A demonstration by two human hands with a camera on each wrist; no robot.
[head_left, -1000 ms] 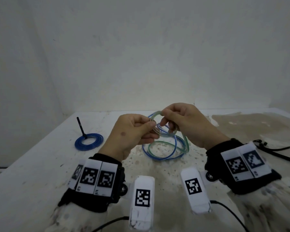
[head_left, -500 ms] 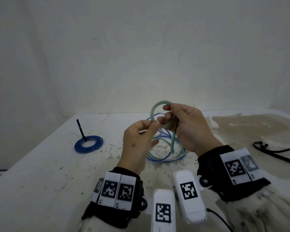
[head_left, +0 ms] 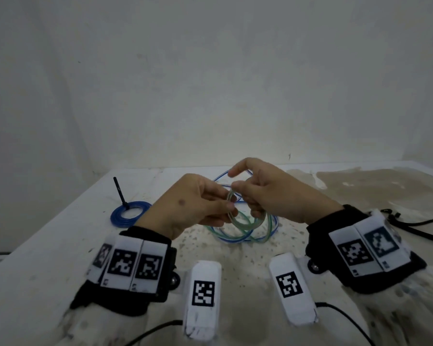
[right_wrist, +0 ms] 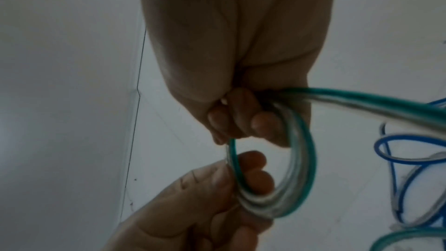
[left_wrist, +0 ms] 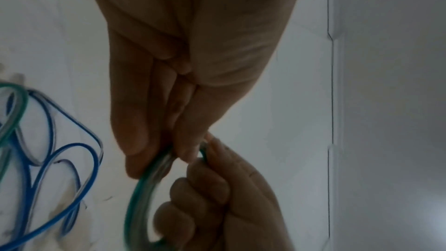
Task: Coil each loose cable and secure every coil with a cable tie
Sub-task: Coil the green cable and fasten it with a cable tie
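The green cable point(head_left: 243, 222) sits at centre frame in the head view, part of it wound into a small coil held up between both hands, the rest trailing down to the table point(head_left: 48, 248), where it lies mixed with a loose blue cable point(head_left: 273, 219).

Going by size: the table fills the lower half of the frame, stained brown toward the upper right. On it, at left of centre, lies a blue coil point(head_left: 130, 214) that already looks tied, a black cable tie's tail standing up from it. At the right edge lie spare black cable ties point(head_left: 410, 224).

The left hand point(head_left: 193, 206) pinches the left side of the green coil between thumb and fingers. The right hand point(head_left: 275, 196) has its lower fingers curled through and around the coil's right side, the forefinger raised and arched above it; the right wrist view shows the loops bunched under those fingers.

Progress, as I judge it: one cable is finished, the green one is partly wound and not yet tied, and the loose blue one is untouched, so well over half remains.

No brand or readable writing shows; the wrist bands carry only black-and-white square code markers point(head_left: 203, 293).
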